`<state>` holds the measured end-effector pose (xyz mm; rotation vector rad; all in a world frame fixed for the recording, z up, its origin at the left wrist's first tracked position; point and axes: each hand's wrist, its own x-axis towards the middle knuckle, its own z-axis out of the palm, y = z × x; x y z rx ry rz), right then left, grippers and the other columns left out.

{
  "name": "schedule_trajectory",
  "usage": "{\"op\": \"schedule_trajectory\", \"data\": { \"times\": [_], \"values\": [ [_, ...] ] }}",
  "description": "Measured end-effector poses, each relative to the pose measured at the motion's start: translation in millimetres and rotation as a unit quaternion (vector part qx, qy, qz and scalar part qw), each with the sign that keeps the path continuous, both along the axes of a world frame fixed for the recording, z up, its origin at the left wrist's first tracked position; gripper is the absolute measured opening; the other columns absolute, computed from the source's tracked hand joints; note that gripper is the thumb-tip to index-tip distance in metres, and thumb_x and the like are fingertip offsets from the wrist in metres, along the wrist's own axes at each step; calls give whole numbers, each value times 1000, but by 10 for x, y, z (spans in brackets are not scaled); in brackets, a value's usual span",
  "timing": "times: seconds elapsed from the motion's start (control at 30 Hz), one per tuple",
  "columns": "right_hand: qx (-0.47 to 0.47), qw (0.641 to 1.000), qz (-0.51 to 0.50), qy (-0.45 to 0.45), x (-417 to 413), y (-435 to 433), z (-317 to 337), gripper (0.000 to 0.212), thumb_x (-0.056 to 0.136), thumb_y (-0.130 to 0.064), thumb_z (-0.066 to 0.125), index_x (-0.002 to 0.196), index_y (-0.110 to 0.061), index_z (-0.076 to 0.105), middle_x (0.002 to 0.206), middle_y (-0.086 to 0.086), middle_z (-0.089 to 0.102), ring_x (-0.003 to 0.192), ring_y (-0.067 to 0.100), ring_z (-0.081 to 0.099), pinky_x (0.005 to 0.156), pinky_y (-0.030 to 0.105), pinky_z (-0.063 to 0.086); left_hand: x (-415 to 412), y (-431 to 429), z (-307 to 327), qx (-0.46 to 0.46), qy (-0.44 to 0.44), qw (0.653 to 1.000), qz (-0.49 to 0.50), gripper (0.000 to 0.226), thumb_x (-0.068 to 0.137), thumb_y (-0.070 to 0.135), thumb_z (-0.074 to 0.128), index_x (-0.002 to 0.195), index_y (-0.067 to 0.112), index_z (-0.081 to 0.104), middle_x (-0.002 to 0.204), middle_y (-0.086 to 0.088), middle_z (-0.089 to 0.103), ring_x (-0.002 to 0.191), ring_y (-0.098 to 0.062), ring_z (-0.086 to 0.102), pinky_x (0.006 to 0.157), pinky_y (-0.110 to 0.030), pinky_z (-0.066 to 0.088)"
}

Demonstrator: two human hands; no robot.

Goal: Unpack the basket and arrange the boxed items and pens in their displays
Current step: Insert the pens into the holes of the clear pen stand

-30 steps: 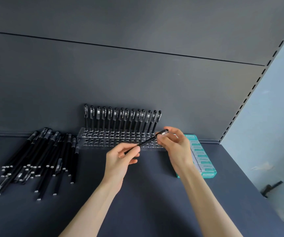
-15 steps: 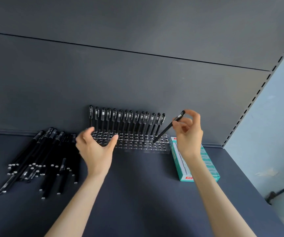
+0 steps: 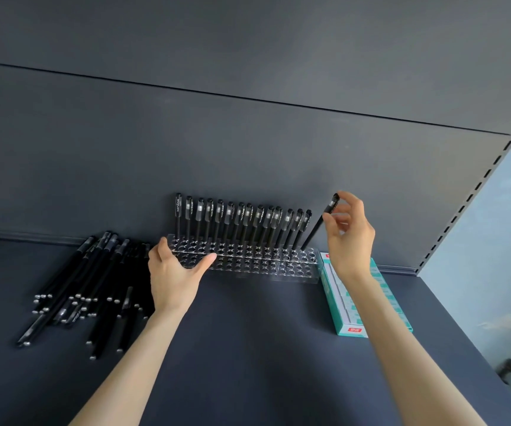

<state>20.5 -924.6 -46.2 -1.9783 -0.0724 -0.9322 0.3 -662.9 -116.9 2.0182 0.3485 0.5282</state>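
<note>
The black pen [image 3: 321, 224] stood tilted at the right end of the clear pen rack [image 3: 248, 262], its tip down at one of the back-row holes (whether it was fully seated could not be told) and its cap leaning up and to the right. The right hand [image 3: 351, 238] pinched that cap end between thumb and fingertips, directly above the rack's right end. The left hand [image 3: 174, 278] was spread open at the rack's left end, thumb stretched along the front top edge and fingers toward the back corner, apparently touching it to steady it and gripping nothing. By the look of it the task was partly done: a row of standing pens [image 3: 241, 219] filled the back line of holes almost from end to end, while the rows in front stood empty. A large heap of loose pens [image 3: 88, 287] lay flat toward the shelf's left rear, just beside the left hand, waiting to go in. A green box [image 3: 355, 305] lay just right of the rack, under the right wrist, near the right rear corner of the dark shelf [image 3: 263, 348]. No basket was in view, so how much of it was unpacked could not be judged.
</note>
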Motion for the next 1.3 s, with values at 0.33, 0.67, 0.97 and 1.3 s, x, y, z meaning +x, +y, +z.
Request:
{"op": "schedule_trajectory", "data": {
  "times": [0.33, 0.67, 0.97, 1.3],
  "values": [
    [-70, 996, -9, 63, 35, 66, -168, 36, 87, -2, 59, 120, -15, 56, 91, 0, 62, 81, 20, 60, 81, 35, 50, -9, 2, 17, 8, 7, 1000, 12, 101, 70, 50, 76, 145, 3, 26, 146, -15, 32, 134, -31, 35, 97, -43, 40],
    [-111, 987, -36, 110, -38, 75, -137, 32, 90, -8, 55, 121, -18, 54, 89, 1, 68, 78, 27, 64, 78, 38, 50, -49, -11, 90, 34, 36, 999, 9, 101, 72, 50, 74, 145, 1, 24, 146, -17, 31, 132, -33, 38, 90, -45, 44],
    [-71, 995, -13, 74, -353, 267, -114, 19, 89, -14, 60, 108, -14, 63, 93, 0, 62, 70, 16, 60, 73, 42, 53, -303, 96, 242, 74, 21, 997, 16, 74, 82, 36, 71, 138, 1, 38, 142, -18, 36, 131, -32, 31, 100, -43, 36],
    [-95, 977, 132, 140, -659, 1593, -343, 10, 90, -16, 58, 95, -15, 66, 89, -4, 64, 75, 11, 60, 76, 31, 51, -769, 1000, 305, 147, 19, 985, 83, 29, 88, 21, 65, 113, 7, 63, 119, -18, 56, 113, -37, 47, 96, -48, 32]
  ]
}}
